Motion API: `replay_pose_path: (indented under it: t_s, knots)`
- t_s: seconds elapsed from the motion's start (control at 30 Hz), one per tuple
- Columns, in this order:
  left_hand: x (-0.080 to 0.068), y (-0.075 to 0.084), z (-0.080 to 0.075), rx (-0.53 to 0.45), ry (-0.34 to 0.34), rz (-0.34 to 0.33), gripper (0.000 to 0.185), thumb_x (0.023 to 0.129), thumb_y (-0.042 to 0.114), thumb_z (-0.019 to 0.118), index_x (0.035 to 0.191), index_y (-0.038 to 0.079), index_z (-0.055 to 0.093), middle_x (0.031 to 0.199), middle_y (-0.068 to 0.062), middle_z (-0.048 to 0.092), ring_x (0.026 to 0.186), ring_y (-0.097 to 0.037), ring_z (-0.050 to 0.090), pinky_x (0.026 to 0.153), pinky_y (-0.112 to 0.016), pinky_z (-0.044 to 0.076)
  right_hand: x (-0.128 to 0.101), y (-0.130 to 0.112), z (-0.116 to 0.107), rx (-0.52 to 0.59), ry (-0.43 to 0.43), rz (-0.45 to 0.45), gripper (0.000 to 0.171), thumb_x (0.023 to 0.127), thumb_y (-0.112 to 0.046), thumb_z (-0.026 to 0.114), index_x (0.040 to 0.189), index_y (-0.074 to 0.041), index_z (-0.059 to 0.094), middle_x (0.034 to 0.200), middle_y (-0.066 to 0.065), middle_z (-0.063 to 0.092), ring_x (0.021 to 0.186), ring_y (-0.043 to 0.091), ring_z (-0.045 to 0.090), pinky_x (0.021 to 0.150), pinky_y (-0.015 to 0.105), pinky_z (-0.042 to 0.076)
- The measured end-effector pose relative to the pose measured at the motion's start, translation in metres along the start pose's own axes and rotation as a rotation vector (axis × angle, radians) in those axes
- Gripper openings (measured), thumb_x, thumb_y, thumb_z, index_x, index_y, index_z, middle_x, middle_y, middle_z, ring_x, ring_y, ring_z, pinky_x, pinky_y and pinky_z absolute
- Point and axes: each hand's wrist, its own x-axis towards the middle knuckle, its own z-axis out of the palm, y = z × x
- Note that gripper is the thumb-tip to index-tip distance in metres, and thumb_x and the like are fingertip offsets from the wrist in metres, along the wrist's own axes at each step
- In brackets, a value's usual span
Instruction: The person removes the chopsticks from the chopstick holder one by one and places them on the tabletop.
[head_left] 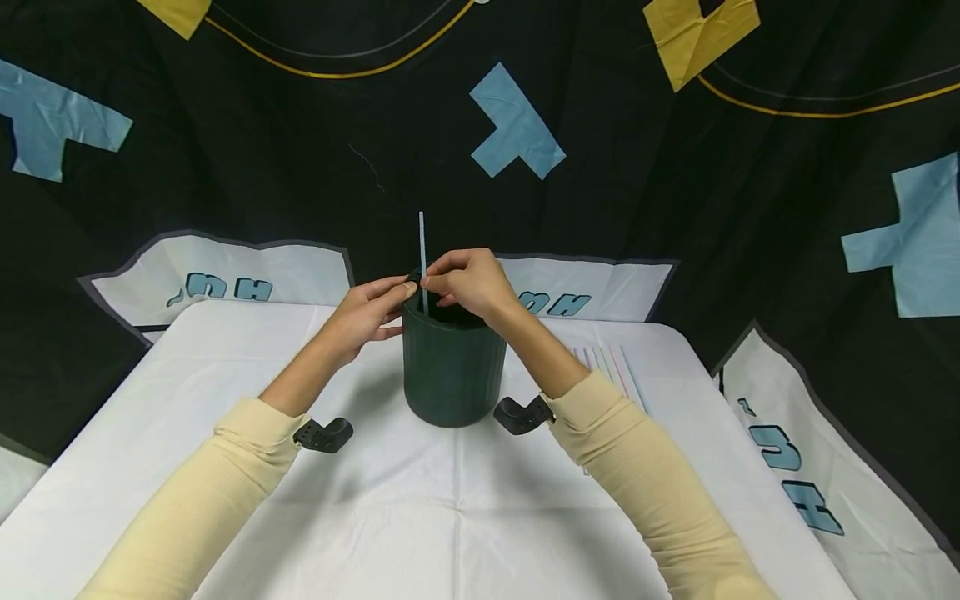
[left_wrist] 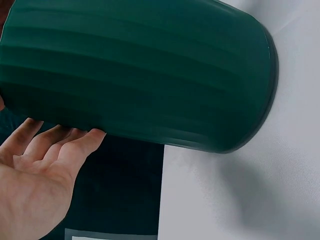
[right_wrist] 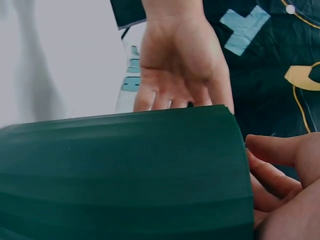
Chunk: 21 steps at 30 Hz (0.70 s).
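A dark green bin stands upright on the white table. My right hand reaches over its rim and pinches a thin pale-blue straw between thumb and fingertips. The straw points up, its lower end inside the bin's mouth near the left rim. My left hand is at the left of that rim, thumb over the top edge near the straw. Against the bin's outer wall rest the left hand's other fingertips. The right wrist view shows the right hand's fingers at the rim, with the straw mostly hidden.
Several thin coloured straws lie side by side on the white tabletop, right of the bin and partly behind the right forearm. A black cloth with blue and yellow shapes hangs behind the table.
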Motion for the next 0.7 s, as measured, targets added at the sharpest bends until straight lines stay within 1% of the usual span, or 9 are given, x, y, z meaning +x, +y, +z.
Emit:
replay_pose_path:
  t_s: [0.13, 0.27, 0.5, 0.7]
  knots:
    - [0.0, -0.001, -0.001, -0.002, 0.001, -0.002, 0.058, 0.103, 0.04, 0.057, 0.152, 0.01, 0.046, 0.15, -0.014, 0.053, 0.138, -0.031, 0.053, 0.102, -0.047, 0.054, 0.0, 0.0, -0.002, 0.093, -0.006, 0.009, 0.012, 0.095, -0.01, 0.07, 0.103, -0.002, 0.074, 0.105, 0.011, 0.07, 0.089, 0.023, 0.07, 0.081, 0.029, 0.063]
    - [0.001, -0.001, -0.001, -0.003, 0.0, 0.006, 0.058, 0.103, 0.04, 0.058, 0.151, 0.01, 0.047, 0.15, -0.014, 0.054, 0.138, -0.031, 0.054, 0.102, -0.047, 0.054, -0.003, -0.003, -0.007, 0.16, 0.014, 0.03, 0.012, 0.096, -0.01, 0.068, 0.105, -0.002, 0.071, 0.105, 0.013, 0.071, 0.087, 0.025, 0.074, 0.081, 0.032, 0.063]
    - [0.002, -0.001, -0.001, 0.014, 0.012, 0.011, 0.06, 0.102, 0.042, 0.058, 0.152, 0.011, 0.046, 0.15, -0.013, 0.054, 0.137, -0.031, 0.054, 0.102, -0.048, 0.054, -0.004, -0.001, -0.018, 0.24, 0.083, 0.048, 0.014, 0.098, -0.013, 0.067, 0.108, -0.003, 0.069, 0.107, 0.013, 0.069, 0.088, 0.028, 0.076, 0.082, 0.034, 0.063]
    - [0.001, -0.002, -0.001, 0.014, 0.026, 0.003, 0.061, 0.102, 0.041, 0.059, 0.153, 0.011, 0.045, 0.15, -0.013, 0.054, 0.137, -0.032, 0.054, 0.101, -0.048, 0.054, -0.006, 0.002, -0.028, 0.341, 0.141, 0.059, 0.012, 0.099, -0.012, 0.065, 0.108, -0.003, 0.067, 0.105, 0.011, 0.067, 0.081, 0.023, 0.075, 0.08, 0.034, 0.064]
